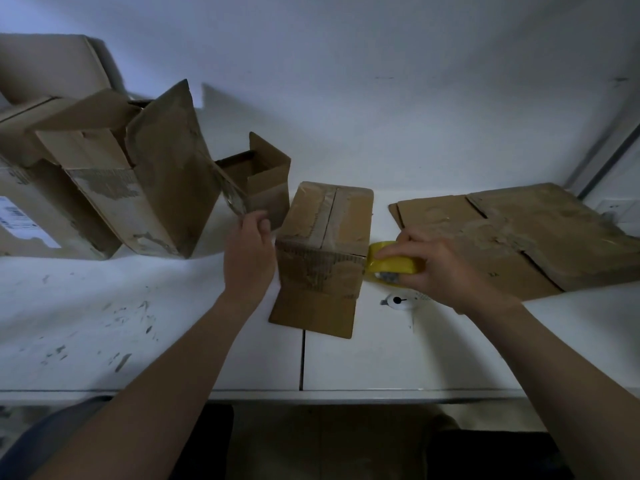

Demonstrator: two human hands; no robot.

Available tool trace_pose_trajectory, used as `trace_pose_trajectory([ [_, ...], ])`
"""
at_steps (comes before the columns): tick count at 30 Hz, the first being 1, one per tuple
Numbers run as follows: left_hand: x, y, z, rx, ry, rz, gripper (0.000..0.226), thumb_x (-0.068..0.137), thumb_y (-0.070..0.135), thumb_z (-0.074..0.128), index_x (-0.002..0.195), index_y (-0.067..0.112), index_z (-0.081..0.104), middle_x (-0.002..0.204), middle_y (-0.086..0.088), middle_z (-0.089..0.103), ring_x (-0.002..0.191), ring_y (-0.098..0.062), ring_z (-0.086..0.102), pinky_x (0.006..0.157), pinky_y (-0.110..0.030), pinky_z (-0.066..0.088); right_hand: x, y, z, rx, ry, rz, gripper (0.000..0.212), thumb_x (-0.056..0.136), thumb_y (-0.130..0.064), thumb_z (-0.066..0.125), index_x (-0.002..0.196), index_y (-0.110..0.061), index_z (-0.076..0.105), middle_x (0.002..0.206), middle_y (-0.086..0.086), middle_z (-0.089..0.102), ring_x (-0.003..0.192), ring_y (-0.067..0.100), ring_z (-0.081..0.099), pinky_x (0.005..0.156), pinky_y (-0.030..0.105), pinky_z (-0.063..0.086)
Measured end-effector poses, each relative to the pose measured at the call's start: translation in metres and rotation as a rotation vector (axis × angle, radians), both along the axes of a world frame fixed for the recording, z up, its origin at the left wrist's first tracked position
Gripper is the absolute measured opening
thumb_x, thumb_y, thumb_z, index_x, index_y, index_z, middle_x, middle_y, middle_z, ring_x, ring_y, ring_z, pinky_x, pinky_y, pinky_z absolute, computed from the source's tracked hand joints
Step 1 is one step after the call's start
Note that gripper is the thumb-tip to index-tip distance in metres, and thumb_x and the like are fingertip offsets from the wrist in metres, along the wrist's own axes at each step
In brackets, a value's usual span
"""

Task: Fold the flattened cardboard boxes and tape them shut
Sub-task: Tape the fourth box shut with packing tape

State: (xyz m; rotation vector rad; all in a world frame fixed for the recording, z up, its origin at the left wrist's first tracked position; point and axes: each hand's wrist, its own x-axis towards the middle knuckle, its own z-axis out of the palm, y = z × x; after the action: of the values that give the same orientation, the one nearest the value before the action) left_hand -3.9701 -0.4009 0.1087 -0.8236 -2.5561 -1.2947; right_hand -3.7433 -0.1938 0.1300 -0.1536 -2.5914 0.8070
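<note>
A small folded cardboard box (323,251) stands on the white table (138,323), its top flaps closed with old tape along the seam. My left hand (247,252) rests against the box's left side, fingers curled near the top edge. My right hand (433,265) grips a yellow roll of tape (389,263) held against the box's right side near the top corner. A flattened cardboard box (512,237) lies on the table to the right, behind my right hand.
Several opened and partly folded boxes (138,188) stand at the left and back left, one small open box (263,174) just behind my left hand. A small white round object (401,301) lies below the tape roll. The table's front edge (311,396) is close to me.
</note>
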Motion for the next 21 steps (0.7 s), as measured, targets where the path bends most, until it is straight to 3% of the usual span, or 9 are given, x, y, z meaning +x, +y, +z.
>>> trace_pose_trajectory([
  [2, 0.018, 0.005, 0.02, -0.02, 0.247, -0.097, 0.036, 0.108, 0.028, 0.036, 0.131, 0.009, 0.056, 0.125, -0.009, 0.059, 0.116, -0.022, 0.055, 0.097, -0.033, 0.045, 0.0, 0.0, 0.0, 0.01, -0.007, -0.004, 0.038, 0.078, -0.02, 0.085, 0.109, -0.038, 0.074, 0.1, -0.001, 0.057, 0.091, 0.017, 0.057, 0.074, 0.041, 0.05],
  [3, 0.029, 0.008, 0.026, -0.078, 0.328, -0.203, 0.04, 0.108, 0.032, 0.034, 0.135, 0.009, 0.053, 0.133, -0.009, 0.057, 0.125, -0.024, 0.052, 0.106, -0.038, 0.042, 0.0, 0.001, -0.001, 0.01, -0.012, -0.005, 0.038, 0.078, -0.02, 0.085, 0.109, -0.038, 0.074, 0.099, -0.001, 0.056, 0.091, 0.017, 0.057, 0.074, 0.042, 0.05],
  [6, 0.062, 0.021, 0.022, -0.376, 0.503, -0.523, 0.063, 0.103, 0.046, 0.028, 0.151, 0.006, 0.036, 0.158, -0.01, 0.035, 0.15, -0.026, 0.026, 0.123, -0.044, 0.014, -0.001, 0.002, -0.002, -0.007, -0.004, 0.009, 0.038, 0.077, -0.018, 0.086, 0.11, -0.035, 0.075, 0.097, -0.002, 0.056, 0.089, 0.018, 0.057, 0.073, 0.043, 0.05],
  [9, 0.079, 0.035, 0.006, -0.611, 0.671, -0.644, 0.075, 0.101, 0.058, 0.021, 0.151, 0.004, 0.037, 0.159, -0.013, 0.035, 0.15, -0.025, 0.027, 0.123, -0.047, 0.018, -0.001, 0.003, -0.003, 0.029, 0.008, 0.021, 0.04, 0.076, -0.016, 0.088, 0.111, -0.031, 0.076, 0.094, 0.0, 0.057, 0.085, 0.018, 0.058, 0.07, 0.041, 0.05],
  [11, 0.079, 0.04, 0.006, -0.665, 0.656, -0.64, 0.077, 0.101, 0.061, 0.017, 0.153, 0.007, 0.034, 0.161, -0.01, 0.032, 0.151, -0.022, 0.025, 0.124, -0.045, 0.017, -0.001, 0.004, -0.003, 0.02, -0.001, 0.009, 0.042, 0.075, -0.016, 0.088, 0.112, -0.032, 0.075, 0.095, -0.001, 0.058, 0.085, 0.017, 0.058, 0.07, 0.041, 0.051],
  [16, 0.058, 0.035, 0.026, -0.815, 0.456, -0.601, 0.082, 0.097, 0.064, 0.007, 0.159, 0.011, 0.01, 0.168, -0.005, 0.004, 0.154, -0.016, -0.001, 0.125, -0.044, 0.001, 0.002, 0.005, -0.002, -0.002, -0.019, 0.003, 0.042, 0.076, -0.017, 0.088, 0.113, -0.032, 0.075, 0.099, -0.002, 0.059, 0.089, 0.017, 0.058, 0.074, 0.039, 0.051],
  [21, 0.022, 0.037, 0.038, -0.927, 0.234, -0.536, 0.109, 0.076, 0.079, -0.011, 0.159, 0.009, -0.004, 0.167, -0.006, -0.014, 0.153, -0.017, -0.015, 0.123, -0.047, -0.008, 0.002, 0.004, 0.002, -0.063, -0.071, -0.019, 0.041, 0.078, -0.016, 0.087, 0.113, -0.034, 0.075, 0.104, -0.002, 0.059, 0.094, 0.015, 0.057, 0.079, 0.041, 0.051],
])
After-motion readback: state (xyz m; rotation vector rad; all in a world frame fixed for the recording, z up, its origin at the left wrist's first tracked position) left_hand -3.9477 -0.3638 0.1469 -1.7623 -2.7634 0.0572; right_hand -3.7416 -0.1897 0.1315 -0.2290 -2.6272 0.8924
